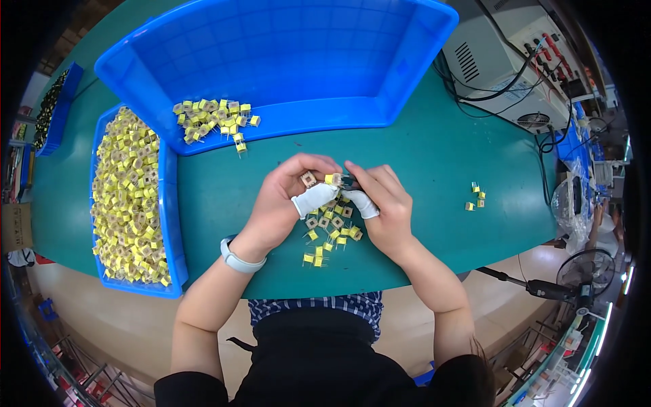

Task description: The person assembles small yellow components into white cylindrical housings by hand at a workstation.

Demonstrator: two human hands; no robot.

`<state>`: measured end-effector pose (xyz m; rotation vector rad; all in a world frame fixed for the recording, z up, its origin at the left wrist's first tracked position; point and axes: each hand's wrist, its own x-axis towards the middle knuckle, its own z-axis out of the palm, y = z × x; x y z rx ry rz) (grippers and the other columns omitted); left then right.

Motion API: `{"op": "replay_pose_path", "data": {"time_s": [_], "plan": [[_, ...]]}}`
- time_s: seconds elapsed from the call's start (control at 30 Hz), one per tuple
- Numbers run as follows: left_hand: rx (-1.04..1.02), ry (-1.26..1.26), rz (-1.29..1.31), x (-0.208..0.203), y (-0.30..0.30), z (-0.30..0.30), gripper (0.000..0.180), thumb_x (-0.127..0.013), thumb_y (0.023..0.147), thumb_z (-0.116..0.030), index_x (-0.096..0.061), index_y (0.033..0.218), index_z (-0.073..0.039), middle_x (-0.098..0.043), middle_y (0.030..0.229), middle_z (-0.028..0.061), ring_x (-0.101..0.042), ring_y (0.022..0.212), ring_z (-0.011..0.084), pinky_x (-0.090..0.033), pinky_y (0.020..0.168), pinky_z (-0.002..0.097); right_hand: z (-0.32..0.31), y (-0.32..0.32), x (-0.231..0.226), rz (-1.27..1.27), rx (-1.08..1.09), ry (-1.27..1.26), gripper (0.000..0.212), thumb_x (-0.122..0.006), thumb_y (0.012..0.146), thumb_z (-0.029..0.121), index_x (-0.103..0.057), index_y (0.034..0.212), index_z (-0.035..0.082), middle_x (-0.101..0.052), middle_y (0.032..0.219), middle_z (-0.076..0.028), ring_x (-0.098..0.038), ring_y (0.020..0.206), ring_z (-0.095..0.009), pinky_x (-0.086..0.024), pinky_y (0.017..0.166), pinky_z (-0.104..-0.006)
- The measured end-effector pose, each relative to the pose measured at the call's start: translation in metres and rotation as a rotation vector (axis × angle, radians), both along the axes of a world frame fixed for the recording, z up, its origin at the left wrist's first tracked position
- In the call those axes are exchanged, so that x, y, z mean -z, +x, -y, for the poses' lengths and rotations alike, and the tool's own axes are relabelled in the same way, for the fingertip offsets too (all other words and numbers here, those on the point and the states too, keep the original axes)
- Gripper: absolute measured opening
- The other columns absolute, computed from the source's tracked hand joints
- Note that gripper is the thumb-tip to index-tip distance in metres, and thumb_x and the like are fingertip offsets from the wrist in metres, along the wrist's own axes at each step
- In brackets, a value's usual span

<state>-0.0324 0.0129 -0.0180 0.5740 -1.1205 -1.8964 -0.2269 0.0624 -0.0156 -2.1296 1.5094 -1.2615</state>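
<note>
On our far left, a blue tray is heaped with yellow-wrapped components; beside it, a larger blue bin holds a looser cluster. Our left hand pinches one yellow component, with a second part in the curl of its fingers. That pinched component sits between our two hands, pins toward our right hand, whose thumb and fingers close on a small dark piece, too hidden to identify. Just below lies a scattered pile; well to the right, three more components.
</note>
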Motion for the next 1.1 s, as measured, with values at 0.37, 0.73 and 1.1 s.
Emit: {"op": "replay_pose_path", "data": {"time_s": [0.37, 0.73, 1.1], "plan": [[0.008, -0.001, 0.025, -0.0036, -0.0011, -0.0028, 0.027, -0.071, 0.089, 0.003, -0.065, 0.115, -0.003, -0.062, 0.12, 0.0068, -0.061, 0.11, 0.015, -0.05, 0.097, 0.0297, -0.0008, -0.0011, -0.0034, -0.019, -0.002, -0.027, 0.037, -0.069, 0.078, 0.002, -0.071, 0.115, -0.001, -0.067, 0.088, -0.01, -0.06, 0.076, -0.028, -0.048, 0.069, -0.0386], [0.054, 0.115, 0.008, -0.0064, 0.0027, -0.0002, 0.02, -0.059, 0.103, -0.024, -0.056, 0.115, -0.008, -0.061, 0.1, 0.0046, -0.049, 0.079, 0.0087, -0.042, 0.073, 0.0238, 0.0013, -0.0037, -0.0059, -0.058, -0.045, -0.007, 0.031, -0.072, 0.081, 0.004, -0.071, 0.111, -0.003, -0.068, 0.088, -0.013, -0.063, 0.076, -0.028, -0.05, 0.068, -0.0363], [0.062, 0.098, 0.08, -0.0087, 0.0008, -0.0038, 0.017, -0.057, 0.104, -0.021, -0.059, 0.111, -0.005, -0.063, 0.09, 0.0017, -0.051, 0.074, 0.0058, -0.044, 0.07, 0.0224, -0.0004, -0.0032, -0.0046, -0.099, -0.034, -0.056, 0.03, -0.072, 0.076, 0.003, -0.072, 0.106, -0.002, -0.069, 0.086, -0.012, -0.064, 0.075, -0.027, -0.051, 0.066, -0.0368]]}}
